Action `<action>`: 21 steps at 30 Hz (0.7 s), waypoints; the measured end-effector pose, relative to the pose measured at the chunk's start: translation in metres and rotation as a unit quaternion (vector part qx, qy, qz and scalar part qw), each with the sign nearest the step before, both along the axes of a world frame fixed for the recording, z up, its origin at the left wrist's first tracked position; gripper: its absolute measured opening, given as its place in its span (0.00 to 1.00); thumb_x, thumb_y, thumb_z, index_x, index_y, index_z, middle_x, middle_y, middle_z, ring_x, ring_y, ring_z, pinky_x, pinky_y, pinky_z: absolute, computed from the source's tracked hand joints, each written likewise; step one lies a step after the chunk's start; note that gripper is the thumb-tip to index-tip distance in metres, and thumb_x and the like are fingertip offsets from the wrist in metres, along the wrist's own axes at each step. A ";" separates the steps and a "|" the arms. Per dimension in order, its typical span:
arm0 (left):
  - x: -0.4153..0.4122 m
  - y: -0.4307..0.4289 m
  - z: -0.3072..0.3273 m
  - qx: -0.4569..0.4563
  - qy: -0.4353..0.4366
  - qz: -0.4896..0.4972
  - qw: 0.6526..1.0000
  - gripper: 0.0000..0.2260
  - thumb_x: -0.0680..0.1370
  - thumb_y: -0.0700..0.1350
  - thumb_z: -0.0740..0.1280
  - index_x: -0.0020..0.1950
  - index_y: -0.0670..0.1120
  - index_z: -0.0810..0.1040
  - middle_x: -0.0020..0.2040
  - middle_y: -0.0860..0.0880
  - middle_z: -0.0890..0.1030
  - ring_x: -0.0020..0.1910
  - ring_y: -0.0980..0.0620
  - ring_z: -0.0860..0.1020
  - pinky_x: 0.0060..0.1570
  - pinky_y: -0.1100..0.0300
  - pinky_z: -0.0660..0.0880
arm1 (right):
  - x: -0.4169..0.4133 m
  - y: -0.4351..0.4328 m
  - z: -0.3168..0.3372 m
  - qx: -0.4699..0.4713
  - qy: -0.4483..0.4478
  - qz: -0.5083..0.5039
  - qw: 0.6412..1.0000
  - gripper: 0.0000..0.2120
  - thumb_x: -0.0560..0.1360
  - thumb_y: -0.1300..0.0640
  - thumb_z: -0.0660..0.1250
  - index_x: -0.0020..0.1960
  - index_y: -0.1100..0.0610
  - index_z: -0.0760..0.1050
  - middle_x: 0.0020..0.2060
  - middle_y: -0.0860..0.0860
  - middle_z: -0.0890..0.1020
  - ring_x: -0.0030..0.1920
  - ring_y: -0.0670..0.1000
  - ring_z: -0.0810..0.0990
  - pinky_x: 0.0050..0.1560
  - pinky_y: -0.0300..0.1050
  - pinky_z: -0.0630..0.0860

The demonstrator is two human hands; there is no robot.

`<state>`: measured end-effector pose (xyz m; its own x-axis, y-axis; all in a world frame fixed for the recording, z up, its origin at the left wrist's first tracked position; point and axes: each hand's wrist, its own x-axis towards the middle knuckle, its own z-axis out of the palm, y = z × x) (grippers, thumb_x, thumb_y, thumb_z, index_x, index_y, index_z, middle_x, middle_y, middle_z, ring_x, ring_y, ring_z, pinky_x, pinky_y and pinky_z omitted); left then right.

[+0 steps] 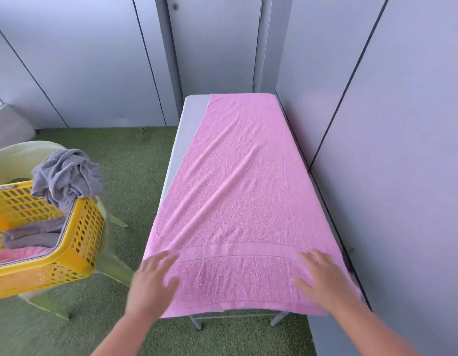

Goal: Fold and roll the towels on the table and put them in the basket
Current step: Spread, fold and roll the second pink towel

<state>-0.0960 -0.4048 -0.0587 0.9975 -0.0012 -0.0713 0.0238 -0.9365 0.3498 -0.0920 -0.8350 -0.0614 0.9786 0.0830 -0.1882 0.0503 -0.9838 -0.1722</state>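
Observation:
A long pink towel lies spread flat along the narrow grey table, with a few diagonal creases. My left hand rests with fingers apart on the towel's near left corner. My right hand lies flat, fingers spread, on the near right corner. Neither hand grips anything. A yellow perforated basket sits on a pale green chair to the left. A crumpled grey towel hangs over its rim, and grey and pink towels lie inside.
Grey wall panels run tight along the table's right side and a door stands behind its far end. Green artificial turf covers the floor between the chair and the table. The table's metal legs show below its near edge.

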 end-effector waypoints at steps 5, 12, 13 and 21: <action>0.044 -0.136 -0.005 0.009 0.061 -0.137 0.989 0.25 0.84 0.55 0.56 0.80 0.61 0.52 0.81 0.59 0.50 0.81 0.54 0.46 0.78 0.51 0.45 | 0.048 0.122 -0.008 0.032 0.036 0.107 0.993 0.36 0.77 0.40 0.60 0.79 0.51 0.51 0.79 0.50 0.52 0.79 0.54 0.50 0.76 0.55 0.56; 0.029 -0.049 -0.059 0.066 0.045 -0.113 0.990 0.26 0.82 0.64 0.51 0.80 0.65 0.52 0.81 0.62 0.46 0.81 0.55 0.46 0.78 0.51 0.46 | 0.035 0.048 -0.045 -0.003 0.006 0.111 0.994 0.33 0.78 0.32 0.46 0.80 0.43 0.48 0.79 0.48 0.43 0.79 0.51 0.41 0.78 0.51 0.42; 0.022 -0.022 -0.060 0.071 0.045 -0.097 0.992 0.26 0.81 0.66 0.51 0.80 0.65 0.54 0.81 0.61 0.50 0.81 0.54 0.50 0.77 0.51 0.49 | 0.030 0.019 -0.044 -0.006 -0.002 0.090 0.996 0.33 0.78 0.31 0.45 0.79 0.43 0.51 0.80 0.48 0.46 0.79 0.52 0.44 0.77 0.51 0.43; 0.043 0.038 -0.040 0.106 0.045 -0.012 0.993 0.33 0.79 0.70 0.43 0.80 0.56 0.61 0.80 0.54 0.61 0.80 0.52 0.56 0.77 0.48 0.56 | 0.060 -0.059 -0.032 -0.029 -0.009 0.020 0.999 0.38 0.77 0.28 0.42 0.76 0.50 0.66 0.77 0.49 0.63 0.76 0.51 0.60 0.73 0.51 0.60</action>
